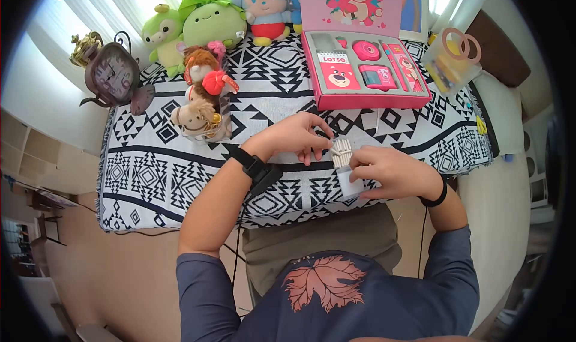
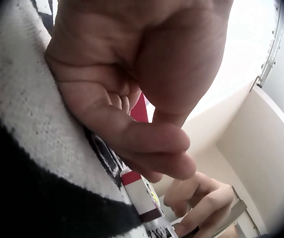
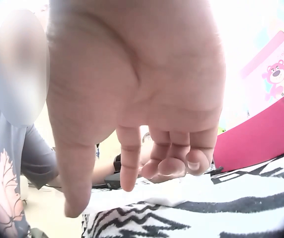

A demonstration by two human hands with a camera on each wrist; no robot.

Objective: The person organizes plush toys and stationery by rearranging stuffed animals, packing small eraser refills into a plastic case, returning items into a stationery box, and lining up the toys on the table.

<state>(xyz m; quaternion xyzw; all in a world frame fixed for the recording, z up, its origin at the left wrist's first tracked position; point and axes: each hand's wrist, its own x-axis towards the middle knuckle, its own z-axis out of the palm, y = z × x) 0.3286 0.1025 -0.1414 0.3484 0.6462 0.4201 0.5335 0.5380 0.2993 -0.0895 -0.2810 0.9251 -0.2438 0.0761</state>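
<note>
A clear case of short white sticks that look like cotton swabs (image 1: 342, 153) lies on the patterned cloth in the head view. Just below it is a clear, white-backed part (image 1: 350, 183). My left hand (image 1: 298, 139) is at the left side of the sticks, fingertips right at their edge. Loosely bent fingers show in the left wrist view, beside a white label with red and dark bands (image 2: 141, 196). From the right, my right hand (image 1: 397, 173) reaches over the case, fingers pointing down. Its thumb and fingers stand apart in the right wrist view, with nothing seen pinched.
Behind the hands stands an open pink gift box (image 1: 372, 99) with a notebook and stationery. Plush toys (image 1: 210, 27), a small stuffed horse (image 1: 195, 114) and a clock (image 1: 114, 72) stand at the left and back. A clear bag (image 1: 450, 66) is at the right.
</note>
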